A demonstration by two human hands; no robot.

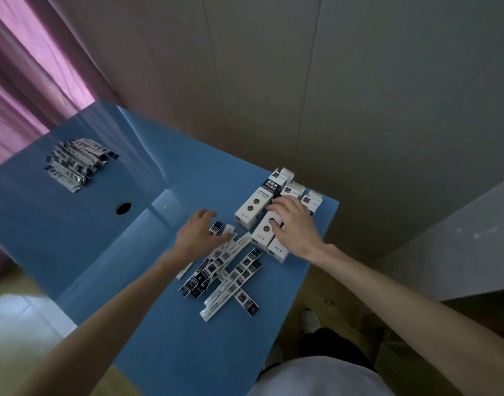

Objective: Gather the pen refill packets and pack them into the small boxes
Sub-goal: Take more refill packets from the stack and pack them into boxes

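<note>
- The left hand (197, 234) lies palm down with its grip released, fingers spread and loosely bent over the top of a loose heap of pen refill packets (225, 277); the fingertips touch the uppermost packets, and nothing is pinched.
- The right hand (292, 224) has its grip released too, its fingers spread flat and pressing on the tops of the small boxes (269, 221).
- The packets are long, narrow flat sleeves, white with dark blue-black printed blocks; they lie criss-crossed in the middle of the tabletop (147, 318), just beside the near ends of the boxes.
- A second stack of packets (77, 161), fanned in overlapping rows, sits well apart near the far left edge.
- The boxes are slim white cartons with dark labels and round marks, laid side by side at the far right corner, touching one another.
- Their far end flaps stand open; what is inside cannot be seen.
- The blue tabletop has a round dark hole (123, 208) between the far stack and the left hand.
- Bare blue surface stretches from the heap to the near edge and to the left.
- The right edge runs close by the boxes, with a grey wall (359, 95) behind.
</note>
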